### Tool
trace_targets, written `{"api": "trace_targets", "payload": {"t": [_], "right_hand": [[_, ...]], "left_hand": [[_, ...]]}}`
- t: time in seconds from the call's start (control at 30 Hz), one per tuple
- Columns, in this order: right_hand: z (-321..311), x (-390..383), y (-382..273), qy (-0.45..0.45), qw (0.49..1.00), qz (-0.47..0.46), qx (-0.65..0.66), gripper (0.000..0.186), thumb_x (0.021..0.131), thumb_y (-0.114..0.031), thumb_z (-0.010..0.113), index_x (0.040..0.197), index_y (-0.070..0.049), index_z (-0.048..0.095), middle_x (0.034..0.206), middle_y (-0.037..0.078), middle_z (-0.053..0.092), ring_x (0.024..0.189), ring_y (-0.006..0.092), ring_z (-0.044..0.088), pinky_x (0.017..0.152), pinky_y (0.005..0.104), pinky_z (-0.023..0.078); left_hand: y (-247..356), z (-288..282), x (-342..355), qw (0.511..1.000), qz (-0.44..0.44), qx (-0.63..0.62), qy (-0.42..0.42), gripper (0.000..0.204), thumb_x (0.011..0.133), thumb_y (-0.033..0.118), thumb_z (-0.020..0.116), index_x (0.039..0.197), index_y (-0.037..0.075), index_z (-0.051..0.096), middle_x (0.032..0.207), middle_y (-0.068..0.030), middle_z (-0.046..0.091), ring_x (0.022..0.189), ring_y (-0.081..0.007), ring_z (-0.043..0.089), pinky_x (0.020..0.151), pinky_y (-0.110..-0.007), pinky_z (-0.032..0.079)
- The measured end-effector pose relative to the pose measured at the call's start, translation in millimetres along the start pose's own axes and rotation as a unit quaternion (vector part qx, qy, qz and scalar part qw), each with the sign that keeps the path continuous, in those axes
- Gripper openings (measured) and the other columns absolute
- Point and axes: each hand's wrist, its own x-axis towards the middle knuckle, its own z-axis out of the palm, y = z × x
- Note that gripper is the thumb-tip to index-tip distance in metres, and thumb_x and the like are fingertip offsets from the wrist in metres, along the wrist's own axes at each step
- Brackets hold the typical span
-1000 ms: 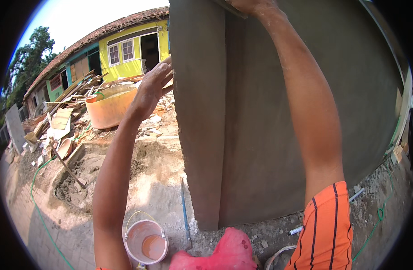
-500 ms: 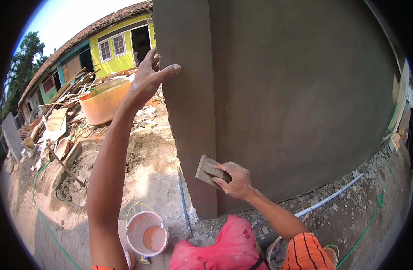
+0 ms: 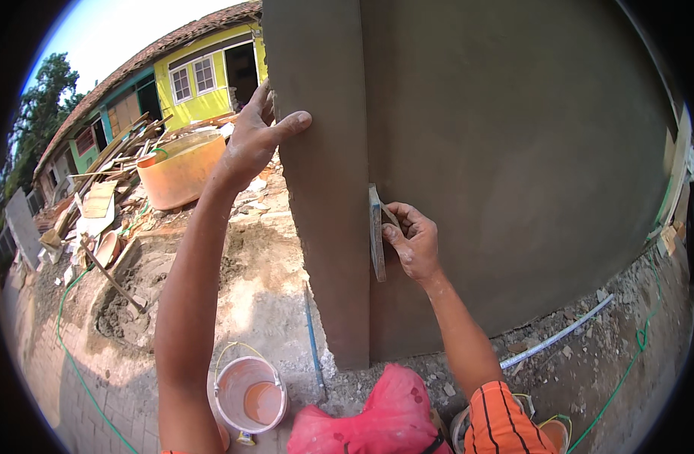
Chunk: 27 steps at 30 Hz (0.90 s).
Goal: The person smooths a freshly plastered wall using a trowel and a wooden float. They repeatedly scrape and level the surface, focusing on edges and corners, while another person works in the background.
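Note:
A smooth grey plastered wall [image 3: 513,174] with a raised column [image 3: 320,189] along its left side stands before me. My right hand [image 3: 415,240] is closed round the handle of a plastering float [image 3: 376,233]. The float stands upright and nearly edge-on to me, at the inner corner where column meets wall. Higher up, my left hand [image 3: 262,132] rests at the column's rough outer edge. Its thumb lies stretched out toward the column face and the fingers are extended, partly hidden behind the edge; nothing is held in it.
Below stands a bucket [image 3: 250,393] with reddish liquid. A blue rod [image 3: 314,340] leans by the column's foot. A pale pipe [image 3: 557,333] and a green hose [image 3: 641,340] lie on rubble at right. Farther left are wet mortar [image 3: 127,314], an orange tub [image 3: 182,172] and stacked timber.
My right hand has moved up with the float, from the column's lower face to the inner corner. The float has turned from tilted to upright. My left hand keeps its place on the edge.

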Motion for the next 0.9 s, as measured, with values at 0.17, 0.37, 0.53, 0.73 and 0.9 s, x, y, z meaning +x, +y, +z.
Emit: {"api": "trace_targets", "payload": {"t": [0.17,0.37,0.53,0.73,0.9], "right_hand": [[12.8,46.7,-29.3,0.024,0.997,-0.069,-0.014,0.034,0.092,-0.017,0.074,0.115,0.005,0.064,0.099,0.004,0.069,0.091,0.0082,0.062,0.084,0.0239,0.051],[45.3,146.3,-99.9,0.050,0.986,-0.161,-0.001,0.030,0.092,-0.014,0.073,0.114,0.005,0.065,0.096,0.004,0.070,0.088,0.0080,0.063,0.083,0.0234,0.051],[29.1,220.6,-205.3,0.129,0.961,-0.219,-0.106,0.028,0.095,-0.019,0.069,0.113,0.002,0.067,0.100,0.006,0.070,0.086,0.0104,0.065,0.078,0.0246,0.053],[-57.2,98.8,-214.9,0.044,0.975,-0.190,-0.111,0.034,0.097,-0.023,0.065,0.118,0.002,0.063,0.103,0.007,0.069,0.089,0.0096,0.065,0.076,0.0236,0.054],[-144.3,-110.6,-125.2,0.070,0.988,0.114,-0.080,0.038,0.099,-0.027,0.061,0.123,0.003,0.060,0.106,0.008,0.069,0.091,0.0089,0.066,0.074,0.0228,0.055]], "left_hand": [[-2.1,1.0,-1.1,1.000,0.008,-0.005,-0.001,0.091,0.085,0.032,0.079,0.150,-0.005,0.029,0.138,-0.0223,0.054,0.129,-0.0281,0.052,0.113,-0.038,0.037],[4.9,-10.2,-7.1,0.999,-0.002,0.041,0.019,0.092,0.085,0.033,0.079,0.151,-0.005,0.028,0.140,-0.0222,0.053,0.129,-0.0283,0.052,0.113,-0.039,0.037],[2.1,7.2,-0.5,0.999,0.030,0.031,0.010,0.085,0.087,0.034,0.078,0.151,-0.001,0.034,0.134,-0.0202,0.059,0.125,-0.0271,0.056,0.111,-0.039,0.039],[-27.9,-0.3,10.0,0.999,-0.002,0.041,-0.014,0.073,0.091,0.045,0.071,0.142,0.001,0.045,0.132,-0.0136,0.061,0.127,-0.0242,0.054,0.114,-0.041,0.033],[-26.4,-47.8,25.0,0.990,-0.032,0.132,0.032,0.065,0.095,0.042,0.063,0.144,0.002,0.046,0.137,-0.0143,0.057,0.135,-0.0270,0.046,0.118,-0.045,0.027]]}}
